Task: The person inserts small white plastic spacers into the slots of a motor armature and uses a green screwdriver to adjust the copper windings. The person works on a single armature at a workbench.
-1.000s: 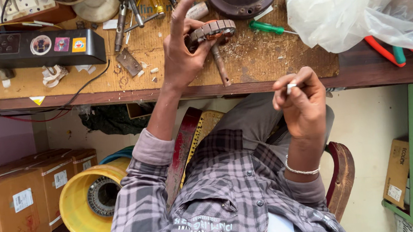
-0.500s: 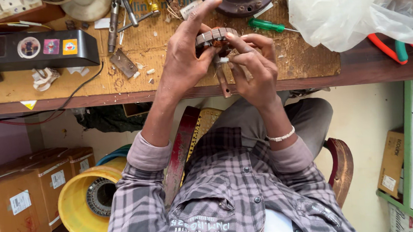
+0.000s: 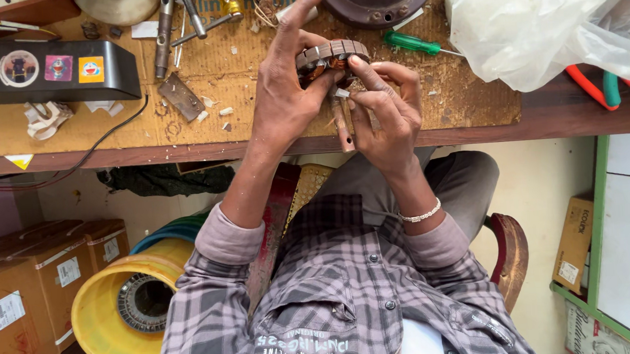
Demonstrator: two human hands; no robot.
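The left hand (image 3: pixel 284 109) grips a ring-shaped motor stator (image 3: pixel 330 56) above the workbench (image 3: pixel 236 108); the right hand (image 3: pixel 385 117) pinches a small pale slip (image 3: pixel 342 93) at its winding; seemingly the slot-insulating step; next calls for steady, fine pushing; a green screwdriver (image 3: pixel 413 43) lies near.

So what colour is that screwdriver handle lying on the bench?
Green, seen in the head view: screwdriver.

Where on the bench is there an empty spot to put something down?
One bare patch of bench lies between the right hand and the white plastic bag, below the green screwdriver. Another lies along the front edge, between the small metal plate and the left hand. The back edge, around the metal tools, is crowded.
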